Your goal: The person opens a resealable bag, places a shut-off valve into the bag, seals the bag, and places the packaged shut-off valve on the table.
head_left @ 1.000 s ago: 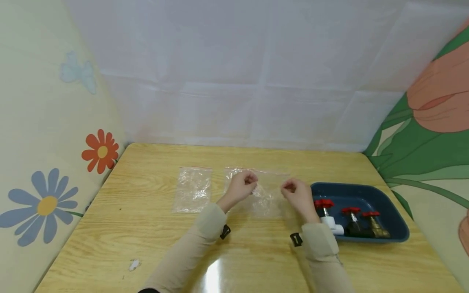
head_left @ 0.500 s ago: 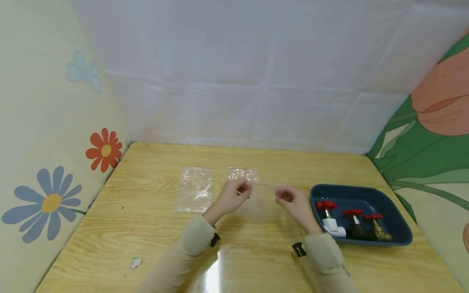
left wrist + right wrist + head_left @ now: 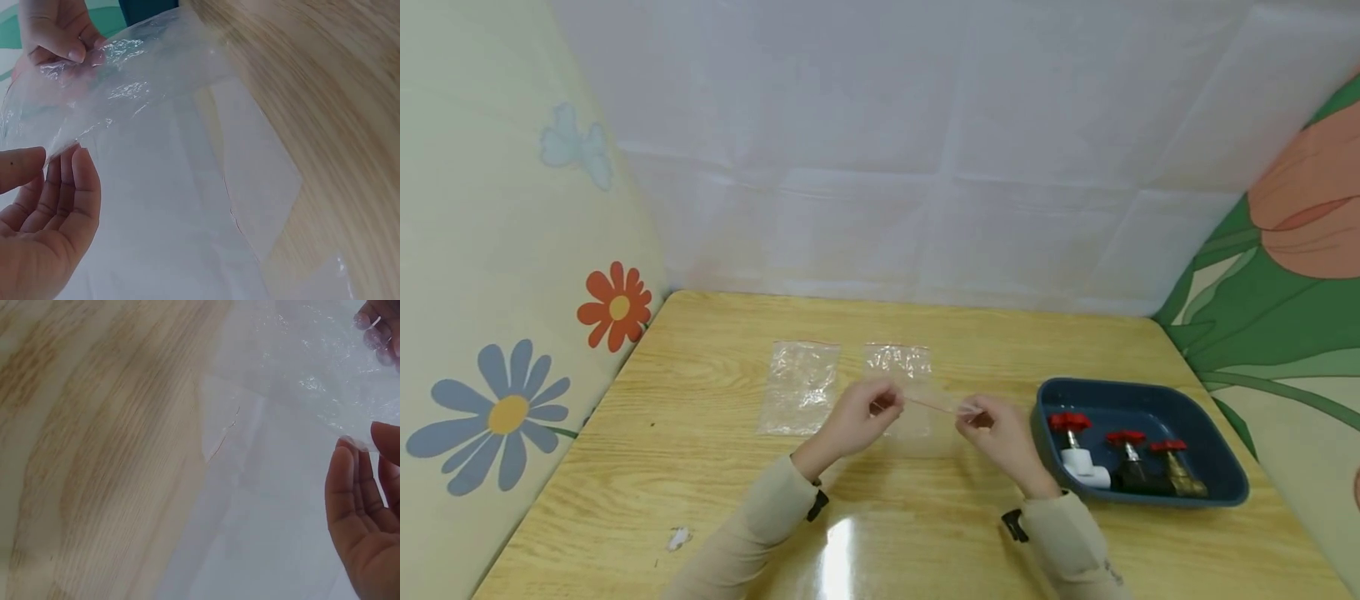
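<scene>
Between my two hands, above the table, hangs a clear plastic zip bag [image 3: 931, 425] with a thin red line along its top edge. My left hand [image 3: 859, 417] pinches one top corner; in the left wrist view its thumb and fingers [image 3: 86, 187] meet on the film. My right hand [image 3: 1000, 437] pinches the opposite corner, and the right wrist view has its fingers [image 3: 340, 487] at the bag's edge. Two more clear zip bags lie flat on the table, one at left [image 3: 801, 387] and a second bag [image 3: 898, 358] just beyond my hands, partly covered by the held one.
A dark blue tray [image 3: 1150, 392] stands to the right of my right hand. Inside sit a white valve [image 3: 1078, 462], a black valve [image 3: 1131, 467] and a brass valve [image 3: 1180, 475], each with a red handwheel. White sheeting [image 3: 880, 167] hangs behind the wooden table [image 3: 715, 467].
Both hands have drawn the bag up off the table and back toward me, slightly to the left. The second bag behind it now shows more. The tray and valves stay put.
</scene>
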### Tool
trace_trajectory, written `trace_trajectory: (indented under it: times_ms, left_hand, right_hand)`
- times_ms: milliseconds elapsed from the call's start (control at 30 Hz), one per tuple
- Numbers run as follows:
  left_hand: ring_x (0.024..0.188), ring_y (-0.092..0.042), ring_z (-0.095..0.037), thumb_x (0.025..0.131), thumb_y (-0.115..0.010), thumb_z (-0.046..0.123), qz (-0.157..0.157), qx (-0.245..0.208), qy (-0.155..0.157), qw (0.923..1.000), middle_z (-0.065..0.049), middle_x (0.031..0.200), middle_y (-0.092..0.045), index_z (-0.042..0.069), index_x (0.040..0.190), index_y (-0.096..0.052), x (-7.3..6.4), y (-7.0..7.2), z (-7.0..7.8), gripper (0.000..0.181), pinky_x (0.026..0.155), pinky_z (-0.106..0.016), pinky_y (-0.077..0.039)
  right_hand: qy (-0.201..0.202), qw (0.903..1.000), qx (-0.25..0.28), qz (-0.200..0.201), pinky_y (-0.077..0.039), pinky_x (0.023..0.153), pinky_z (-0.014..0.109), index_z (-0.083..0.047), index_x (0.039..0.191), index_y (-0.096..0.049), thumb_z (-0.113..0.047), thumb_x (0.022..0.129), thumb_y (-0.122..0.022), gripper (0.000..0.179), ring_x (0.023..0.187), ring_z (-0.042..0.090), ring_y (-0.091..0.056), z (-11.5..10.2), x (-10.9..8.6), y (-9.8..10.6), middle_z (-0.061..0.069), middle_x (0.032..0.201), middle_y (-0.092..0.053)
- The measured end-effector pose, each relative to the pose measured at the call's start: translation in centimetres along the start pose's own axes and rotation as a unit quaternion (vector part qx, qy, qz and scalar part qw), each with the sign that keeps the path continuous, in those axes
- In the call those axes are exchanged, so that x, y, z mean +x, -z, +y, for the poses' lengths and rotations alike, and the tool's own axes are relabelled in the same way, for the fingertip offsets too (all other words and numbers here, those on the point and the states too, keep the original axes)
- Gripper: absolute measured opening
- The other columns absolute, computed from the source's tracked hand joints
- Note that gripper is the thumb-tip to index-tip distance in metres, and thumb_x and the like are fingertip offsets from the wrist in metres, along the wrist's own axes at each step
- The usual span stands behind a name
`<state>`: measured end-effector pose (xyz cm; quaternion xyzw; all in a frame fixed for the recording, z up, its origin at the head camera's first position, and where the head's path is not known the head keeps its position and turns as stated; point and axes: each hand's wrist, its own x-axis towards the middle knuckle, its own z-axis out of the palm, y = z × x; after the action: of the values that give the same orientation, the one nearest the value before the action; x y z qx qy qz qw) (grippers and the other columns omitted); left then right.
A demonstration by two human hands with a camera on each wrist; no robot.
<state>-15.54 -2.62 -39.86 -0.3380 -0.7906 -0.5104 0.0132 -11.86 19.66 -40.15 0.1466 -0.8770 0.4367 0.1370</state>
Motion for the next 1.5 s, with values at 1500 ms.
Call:
trace_trajectory:
  times_ms: [1500]
  left_hand:
    - [0.058, -0.05, -0.003, 0.083, -0.064, 0.008, -0.116, 0.124, -0.041, 0.9846, 0.002, 0.068, -0.062, 0.005, 0.079, -0.069, 2.4, 1.8, 4.1, 0.007, 0.056, -0.016, -0.044]
  right_hand:
    - [0.019, 0.9991, -0.038, -0.006, -0.053, 0.059, 0.03, 0.002, 0.083, -0.064, 0.014, 0.068, -0.069, 0.02, 0.067, 0.022, -0.063, 0.2, -0.7, -1.0, 0.009, 0.078, -0.065]
